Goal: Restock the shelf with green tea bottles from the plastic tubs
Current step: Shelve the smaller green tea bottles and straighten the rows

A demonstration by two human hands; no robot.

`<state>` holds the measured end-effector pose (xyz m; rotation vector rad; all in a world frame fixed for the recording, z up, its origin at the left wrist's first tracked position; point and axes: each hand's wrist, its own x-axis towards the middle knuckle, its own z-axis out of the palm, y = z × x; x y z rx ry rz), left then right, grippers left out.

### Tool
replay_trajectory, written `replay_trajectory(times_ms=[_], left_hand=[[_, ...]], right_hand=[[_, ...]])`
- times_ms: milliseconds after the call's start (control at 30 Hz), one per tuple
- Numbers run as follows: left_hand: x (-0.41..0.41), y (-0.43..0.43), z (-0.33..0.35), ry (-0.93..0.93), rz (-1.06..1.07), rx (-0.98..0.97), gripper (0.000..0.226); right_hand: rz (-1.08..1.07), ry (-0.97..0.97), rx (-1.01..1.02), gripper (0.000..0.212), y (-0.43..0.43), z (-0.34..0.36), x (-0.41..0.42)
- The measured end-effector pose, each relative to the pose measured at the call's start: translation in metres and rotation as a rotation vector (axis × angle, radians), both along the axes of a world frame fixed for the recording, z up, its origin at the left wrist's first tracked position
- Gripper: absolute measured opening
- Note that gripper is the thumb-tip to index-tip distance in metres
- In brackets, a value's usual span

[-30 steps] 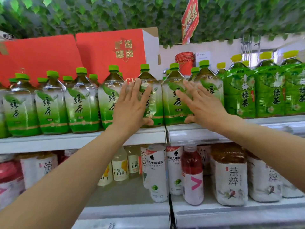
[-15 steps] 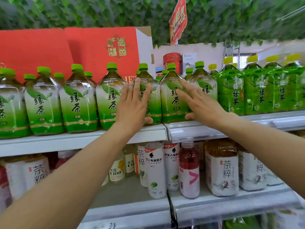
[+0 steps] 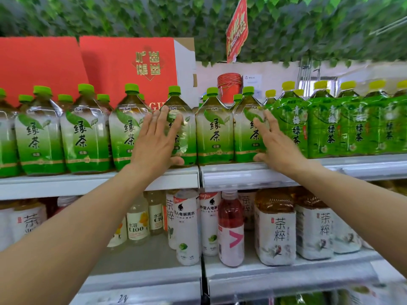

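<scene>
Seven green-capped green tea bottles (image 3: 214, 130) line the front edge of the upper shelf (image 3: 88, 183), the leftmost cut off by the frame, with more caps showing behind them. The left hand (image 3: 157, 144) lies flat, fingers straight and close together, against the fifth bottle (image 3: 188, 137) from the left. The right hand (image 3: 276, 146), fingers straight and spread, presses the right side of the seventh bottle (image 3: 245, 133). Toward the shelf's right end stand at least five blurred yellow-capped bottles (image 3: 290, 128). Two red boxes (image 3: 123, 69) stand behind.

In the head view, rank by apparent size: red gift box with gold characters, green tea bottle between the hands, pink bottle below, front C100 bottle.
red gift box
green tea bottle
pink bottle
C100 bottle, which stands farther back
</scene>
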<state>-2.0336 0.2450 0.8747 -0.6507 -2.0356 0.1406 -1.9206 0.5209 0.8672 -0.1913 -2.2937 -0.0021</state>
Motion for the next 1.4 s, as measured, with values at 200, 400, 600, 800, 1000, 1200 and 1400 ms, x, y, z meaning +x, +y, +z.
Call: replay_trajectory(times_ms=[200,400,600,800,1000,1200,1400], left_hand=[[0.005,0.004,0.003,-0.024,0.035,-0.015,0.115],[0.023,0.003,-0.003,-0.132,-0.003,0.056,0.106],[0.023,-0.034,-0.027,-0.124,-0.216,0.185,0.085],[0.004,-0.099,-0.028,0.0,-0.304,0.359,0.072],[-0.041,-0.177,-0.029,0.02,-0.01,0.151,0.095],[-0.059,-0.198,-0.026,0.006,-0.158,0.142,0.098],[-0.069,-0.195,-0.029,0.031,-0.225,0.165,0.096]], right_hand=[[0.028,0.007,0.013,0.097,0.004,0.003,0.002],[0.029,0.013,-0.019,0.079,0.001,-0.007,0.001],[0.137,0.113,0.025,0.076,-0.045,-0.007,-0.003],[0.318,0.127,0.24,0.07,-0.138,-0.004,-0.023],[0.28,0.07,0.306,0.078,-0.208,0.002,-0.06],[0.107,0.057,0.382,0.103,-0.227,0.002,-0.08],[-0.034,0.036,0.424,0.108,-0.231,0.003,-0.087]])
